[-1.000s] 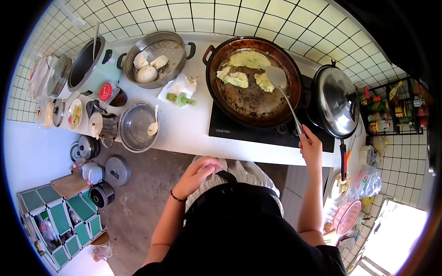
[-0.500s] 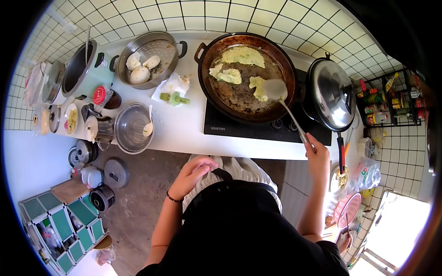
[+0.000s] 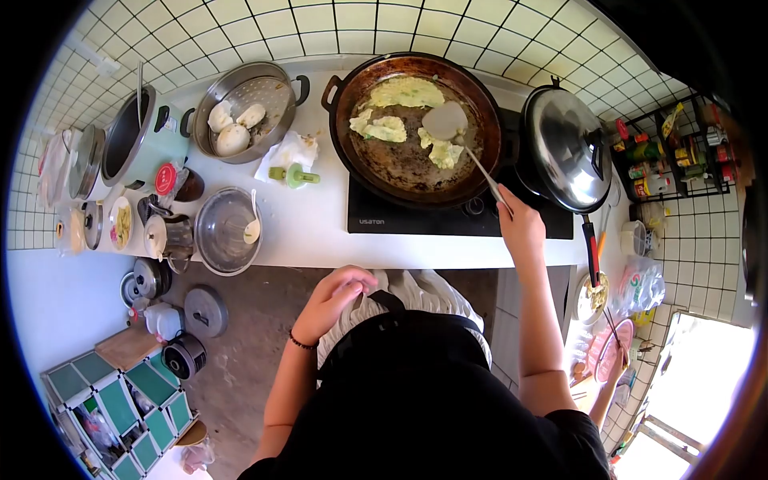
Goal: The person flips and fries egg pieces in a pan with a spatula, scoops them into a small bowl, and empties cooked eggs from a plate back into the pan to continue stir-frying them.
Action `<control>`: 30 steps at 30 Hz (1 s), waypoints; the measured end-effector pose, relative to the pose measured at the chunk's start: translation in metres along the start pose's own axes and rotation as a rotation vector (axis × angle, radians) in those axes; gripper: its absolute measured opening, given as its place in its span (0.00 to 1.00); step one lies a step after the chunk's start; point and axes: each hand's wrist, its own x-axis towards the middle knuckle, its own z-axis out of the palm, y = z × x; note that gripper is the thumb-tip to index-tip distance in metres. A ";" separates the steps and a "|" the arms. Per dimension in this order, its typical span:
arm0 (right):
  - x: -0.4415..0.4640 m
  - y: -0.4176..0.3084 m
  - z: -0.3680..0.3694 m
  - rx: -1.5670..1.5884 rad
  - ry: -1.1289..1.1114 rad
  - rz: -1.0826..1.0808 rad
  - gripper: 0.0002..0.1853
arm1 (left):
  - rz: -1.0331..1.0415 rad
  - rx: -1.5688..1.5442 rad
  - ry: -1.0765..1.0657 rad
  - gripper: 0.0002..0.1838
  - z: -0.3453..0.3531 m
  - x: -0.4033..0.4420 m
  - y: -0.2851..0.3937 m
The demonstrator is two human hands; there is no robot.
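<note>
A metal spatula point(image 3: 445, 121) is gripped by its handle in my right hand point(image 3: 520, 220), with its flat blade over the large dark pan point(image 3: 416, 178). Three pale green-yellow egg-like pieces lie in that pan: a wide one point(image 3: 406, 92) at the back, a folded one point(image 3: 379, 126) on the left, and a small one point(image 3: 442, 152) just beneath the blade. My left hand point(image 3: 336, 298) rests near my waist by the pale apron, fingers curled together; whether it pinches anything is hidden.
A lidded pan point(image 3: 564, 148) stands right of the stove point(image 3: 376, 222). To the left are a steamer pan point(image 3: 276, 88) with white buns, a steel bowl point(image 3: 228, 232) with a spoon, and a cooker point(image 3: 152, 132). Another person's hand point(image 3: 616, 370) with chopsticks is at the lower right.
The spatula blade has moved left and up, from the small piece's right edge to above it. Another person's arm and chopsticks have come further into view at the lower right.
</note>
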 end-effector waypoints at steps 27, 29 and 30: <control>-0.003 0.032 -0.044 -0.387 0.091 -0.087 0.18 | -0.009 0.027 -0.052 0.13 0.006 0.003 0.007; -0.005 0.031 -0.049 -0.375 0.111 -0.080 0.18 | -0.009 0.013 -0.045 0.13 0.007 0.002 0.007; -0.005 0.029 -0.053 -0.369 0.121 -0.077 0.18 | -0.006 0.003 -0.036 0.12 0.008 0.001 0.007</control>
